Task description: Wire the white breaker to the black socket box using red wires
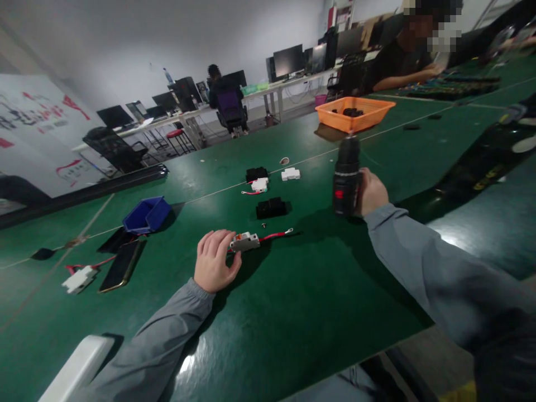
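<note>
My left hand (pixel 216 259) grips the end of a white circuit breaker (pixel 246 242) with an orange part on top. A red wire (pixel 274 235) with a ring terminal sticks out of its right side. In my right hand (pixel 372 192) is a black cordless drill (pixel 347 178), held up over the table and pointing away from me. Just beyond the breaker lie a small screw (pixel 263 225) and a black plastic housing (pixel 271 208). Farther back are another white breaker (pixel 259 185) with a red wire, a black part (pixel 255 174) and a white block (pixel 290 174).
An orange basket (pixel 355 114) with black pieces stands at the back. On the left are a blue bin (pixel 146 215), a phone (pixel 121 266) and a wired white breaker (pixel 79 279). A co-worker (pixel 402 61) sits across the green table (pixel 318 290). A long black object (pixel 481 162) lies right.
</note>
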Action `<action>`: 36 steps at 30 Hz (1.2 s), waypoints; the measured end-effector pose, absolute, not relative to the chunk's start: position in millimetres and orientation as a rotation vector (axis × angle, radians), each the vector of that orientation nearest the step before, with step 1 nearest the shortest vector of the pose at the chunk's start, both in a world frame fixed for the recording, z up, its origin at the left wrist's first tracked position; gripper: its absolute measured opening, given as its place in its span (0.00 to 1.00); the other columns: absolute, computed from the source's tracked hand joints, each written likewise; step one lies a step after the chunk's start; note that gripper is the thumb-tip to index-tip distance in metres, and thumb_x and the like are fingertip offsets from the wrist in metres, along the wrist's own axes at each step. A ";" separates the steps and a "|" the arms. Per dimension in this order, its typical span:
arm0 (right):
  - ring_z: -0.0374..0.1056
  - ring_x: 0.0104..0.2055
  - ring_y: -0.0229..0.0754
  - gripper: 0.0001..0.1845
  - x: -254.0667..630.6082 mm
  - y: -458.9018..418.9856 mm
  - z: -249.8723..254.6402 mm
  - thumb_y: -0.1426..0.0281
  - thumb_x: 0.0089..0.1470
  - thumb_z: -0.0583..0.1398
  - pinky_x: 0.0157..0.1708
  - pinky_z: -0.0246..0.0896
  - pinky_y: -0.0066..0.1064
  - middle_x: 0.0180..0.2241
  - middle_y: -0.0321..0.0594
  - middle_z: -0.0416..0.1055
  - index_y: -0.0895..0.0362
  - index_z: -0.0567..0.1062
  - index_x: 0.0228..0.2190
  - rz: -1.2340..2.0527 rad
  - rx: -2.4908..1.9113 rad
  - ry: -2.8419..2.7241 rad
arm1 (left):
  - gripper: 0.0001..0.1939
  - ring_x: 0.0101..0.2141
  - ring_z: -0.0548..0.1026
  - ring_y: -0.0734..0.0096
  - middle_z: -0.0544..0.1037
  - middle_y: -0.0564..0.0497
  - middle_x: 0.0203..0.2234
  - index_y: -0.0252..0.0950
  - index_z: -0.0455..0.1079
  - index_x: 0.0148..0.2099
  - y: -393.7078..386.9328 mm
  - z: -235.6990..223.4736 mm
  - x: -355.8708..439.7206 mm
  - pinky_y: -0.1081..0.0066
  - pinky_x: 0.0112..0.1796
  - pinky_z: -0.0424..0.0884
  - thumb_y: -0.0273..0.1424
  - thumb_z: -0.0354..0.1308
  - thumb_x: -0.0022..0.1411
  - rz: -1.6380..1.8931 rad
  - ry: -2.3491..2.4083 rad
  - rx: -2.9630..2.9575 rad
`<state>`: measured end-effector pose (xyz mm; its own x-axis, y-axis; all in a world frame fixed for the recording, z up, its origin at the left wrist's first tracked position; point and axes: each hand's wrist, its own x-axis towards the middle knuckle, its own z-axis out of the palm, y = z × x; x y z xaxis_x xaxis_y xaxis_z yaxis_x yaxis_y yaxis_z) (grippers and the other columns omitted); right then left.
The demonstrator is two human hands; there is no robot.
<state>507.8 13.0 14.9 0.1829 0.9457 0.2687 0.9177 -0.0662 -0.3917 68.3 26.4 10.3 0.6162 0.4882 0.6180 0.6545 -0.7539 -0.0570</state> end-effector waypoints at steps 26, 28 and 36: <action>0.71 0.37 0.51 0.21 488.9 26.4 5.3 0.75 0.55 0.56 0.36 0.58 0.37 0.42 0.51 0.73 0.63 0.68 0.51 -0.582 -2.176 -2.077 | 0.09 0.46 0.71 0.62 0.76 0.48 0.43 0.37 0.71 0.46 24.1 10.3 117.2 0.59 0.46 0.64 0.29 0.50 0.69 -0.478 -0.839 -2.592; 0.71 0.37 0.51 0.20 489.2 27.0 6.0 0.73 0.56 0.56 0.35 0.58 0.37 0.42 0.50 0.73 0.62 0.69 0.50 -0.576 -2.195 -2.079 | 0.08 0.45 0.71 0.62 0.76 0.48 0.42 0.37 0.71 0.45 24.0 10.2 115.4 0.59 0.46 0.64 0.29 0.51 0.68 -0.482 -0.859 -2.588; 0.72 0.38 0.51 0.20 488.0 28.5 9.9 0.69 0.56 0.58 0.35 0.59 0.36 0.43 0.50 0.73 0.60 0.68 0.50 -0.497 -2.273 -2.077 | 0.08 0.45 0.70 0.61 0.76 0.47 0.42 0.37 0.71 0.44 23.8 10.8 113.8 0.56 0.48 0.62 0.29 0.51 0.68 -0.497 -0.878 -2.577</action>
